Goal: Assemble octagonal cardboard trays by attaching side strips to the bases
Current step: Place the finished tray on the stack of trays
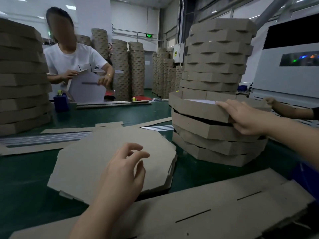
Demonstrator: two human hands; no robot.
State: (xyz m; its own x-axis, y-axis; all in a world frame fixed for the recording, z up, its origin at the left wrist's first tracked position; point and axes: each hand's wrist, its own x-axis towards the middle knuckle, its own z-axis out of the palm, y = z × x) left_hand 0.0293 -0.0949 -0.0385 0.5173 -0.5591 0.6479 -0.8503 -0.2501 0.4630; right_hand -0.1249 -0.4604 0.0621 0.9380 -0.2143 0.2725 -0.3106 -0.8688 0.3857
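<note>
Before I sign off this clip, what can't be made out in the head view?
All in the head view:
- Inside of the top tray: hidden by its near wall and the right hand.
- How many flat bases lie piled below the left hand: the top sheet covers them.
- Slotted side strip: cut off by the bottom edge.
- Green wall sign: too small to read.
- Whose the far hand is: right edge cuts it.

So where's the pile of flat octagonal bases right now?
Head view, centre: bases lie on the green table beneath the left hand, left of the short tray stack.
</note>
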